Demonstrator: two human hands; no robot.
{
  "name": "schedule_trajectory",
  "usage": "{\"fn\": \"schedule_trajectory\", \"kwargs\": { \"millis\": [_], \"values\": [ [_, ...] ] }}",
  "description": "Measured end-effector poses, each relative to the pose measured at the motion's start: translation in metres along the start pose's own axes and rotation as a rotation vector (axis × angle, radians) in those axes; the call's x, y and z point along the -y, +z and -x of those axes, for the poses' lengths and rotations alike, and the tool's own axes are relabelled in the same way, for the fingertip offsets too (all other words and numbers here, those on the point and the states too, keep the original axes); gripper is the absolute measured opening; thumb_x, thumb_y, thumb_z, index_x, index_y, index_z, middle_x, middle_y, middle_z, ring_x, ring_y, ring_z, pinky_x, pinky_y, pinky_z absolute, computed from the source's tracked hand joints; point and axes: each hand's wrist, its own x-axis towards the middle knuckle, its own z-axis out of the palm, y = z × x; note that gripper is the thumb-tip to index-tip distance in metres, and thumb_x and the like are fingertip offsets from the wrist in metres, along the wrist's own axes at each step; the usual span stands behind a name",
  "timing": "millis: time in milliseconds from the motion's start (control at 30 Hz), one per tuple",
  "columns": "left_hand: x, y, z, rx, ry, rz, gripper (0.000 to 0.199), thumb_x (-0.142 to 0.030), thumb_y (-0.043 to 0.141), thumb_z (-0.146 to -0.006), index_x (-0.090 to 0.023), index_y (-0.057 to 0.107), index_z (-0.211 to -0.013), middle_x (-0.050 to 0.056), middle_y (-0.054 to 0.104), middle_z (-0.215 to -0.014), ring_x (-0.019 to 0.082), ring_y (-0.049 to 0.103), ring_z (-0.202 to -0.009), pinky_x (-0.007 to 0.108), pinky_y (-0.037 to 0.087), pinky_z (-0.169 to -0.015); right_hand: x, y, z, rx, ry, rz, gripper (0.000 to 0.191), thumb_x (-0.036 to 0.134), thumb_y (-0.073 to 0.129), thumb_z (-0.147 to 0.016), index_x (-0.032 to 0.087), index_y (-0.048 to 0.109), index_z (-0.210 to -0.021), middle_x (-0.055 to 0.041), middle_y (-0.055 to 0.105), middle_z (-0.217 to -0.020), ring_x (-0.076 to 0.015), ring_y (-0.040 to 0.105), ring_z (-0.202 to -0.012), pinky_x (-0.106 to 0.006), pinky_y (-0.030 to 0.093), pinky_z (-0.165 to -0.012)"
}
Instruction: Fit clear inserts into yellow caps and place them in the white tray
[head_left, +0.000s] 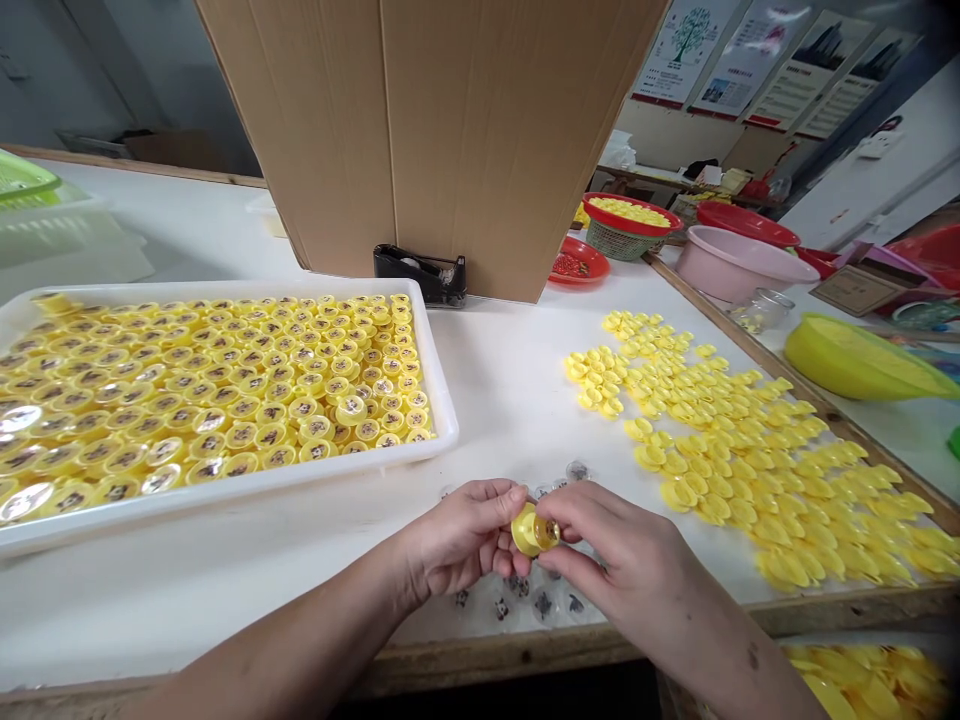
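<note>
My left hand [476,530] is closed around a small yellow plastic cup-shaped piece [526,532], tilted on its side above the table's front edge. At its right end sits a clear disc with a dark printed picture [550,532], pinched by the fingertips of my right hand [611,540]. Whether the disc is seated in the yellow piece, I cannot tell. Under my hands lie several loose clear discs [501,606] with dark pictures, partly hidden by the fingers. To the left, a white tray [447,425] holds many yellow pieces with pictures on top.
Plain yellow pieces [720,440] spread over the right of the table. A large cardboard box [450,130] stands behind, with a black tape dispenser [420,275] before it. Bowls, including a pink basin [739,262] and a yellow one [862,360], stand beyond a wooden strip [825,400].
</note>
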Motion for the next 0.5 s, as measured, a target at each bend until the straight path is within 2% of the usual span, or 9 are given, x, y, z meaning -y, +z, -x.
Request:
{"fn": "schedule_trajectory", "kwargs": {
  "millis": [233, 500],
  "values": [
    [0.0, 0.002, 0.002, -0.014, 0.04, -0.034, 0.043, -0.049, 0.073, -0.068, -0.011, 0.056, -0.076, 0.004, 0.063, -0.058, 0.008, 0.059, -0.045, 0.011, 0.041, -0.037, 0.001, 0.003, 0.0, -0.035, -0.063, 0.001, 0.024, -0.002, 0.055, -0.077, 0.02, 0.059, -0.088, -0.0005, 0.062, -0.083, -0.0144, 0.06, -0.078, -0.025, 0.047, -0.068],
    [0.002, 0.002, 0.0, -0.079, 0.027, -0.04, 0.042, -0.049, 0.071, -0.071, -0.009, 0.059, -0.074, 0.003, 0.062, -0.058, 0.006, 0.057, -0.045, 0.011, 0.042, -0.041, -0.006, 0.017, 0.008, -0.065, -0.064, 0.061, 0.028, 0.002, 0.047, -0.083, 0.02, 0.055, -0.103, -0.0055, 0.061, -0.096, -0.0169, 0.062, -0.087, -0.028, 0.051, -0.073]
  ]
}}
